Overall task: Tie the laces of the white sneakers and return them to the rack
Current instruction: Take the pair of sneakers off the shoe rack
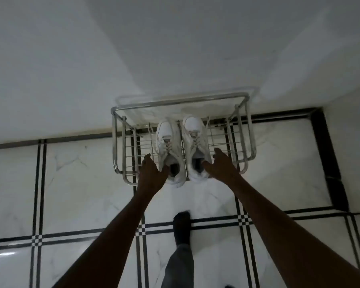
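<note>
The left hand grips the heel rim of the left sneaker; the right hand grips the right sneaker. Both sit on the near edge of the rack. Loose laces could snag its wires when lifted.

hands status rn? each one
Left hand: at the heel of the left sneaker, thumb inside the collar; closed grip cannot be told.
Right hand: same at the right sneaker.
</note>
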### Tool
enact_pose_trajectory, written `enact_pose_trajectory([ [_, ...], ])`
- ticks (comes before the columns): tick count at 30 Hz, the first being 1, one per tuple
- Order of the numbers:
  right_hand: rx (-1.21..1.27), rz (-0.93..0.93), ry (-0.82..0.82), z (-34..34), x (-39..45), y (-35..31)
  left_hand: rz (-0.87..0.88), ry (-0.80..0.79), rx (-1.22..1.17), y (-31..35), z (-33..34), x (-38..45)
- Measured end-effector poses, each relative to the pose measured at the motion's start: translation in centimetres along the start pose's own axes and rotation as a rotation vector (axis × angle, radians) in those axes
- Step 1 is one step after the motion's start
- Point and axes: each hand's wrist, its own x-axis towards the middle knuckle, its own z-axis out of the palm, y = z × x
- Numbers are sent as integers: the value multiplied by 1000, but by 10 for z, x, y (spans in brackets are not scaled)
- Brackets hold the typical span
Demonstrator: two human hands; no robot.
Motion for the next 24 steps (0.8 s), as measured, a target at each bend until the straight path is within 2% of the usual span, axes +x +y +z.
enact_pose_trajectory([
  [4, 19, -1, -5, 19, 31, 15, -108, -81, -197, -13, 9, 20],
  [7, 38, -37, -9, 28, 48, 26, -66, -127, -253, -13, 13, 27],
  [12, 68, -95, 4, 29, 49, 31, -10, -85, -308, -18, 20, 21],
  [15, 116, -130, 29, 31, 34, 36, 42, -30, -341, -25, 27, 4],
  [19, 161, -311, 120, 38, -10, 58, 150, 126, -274, -45, 45, -36],
  [24, 190, -325, 118, 59, -64, 115, 209, 229, -269, -84, 80, -100],
])
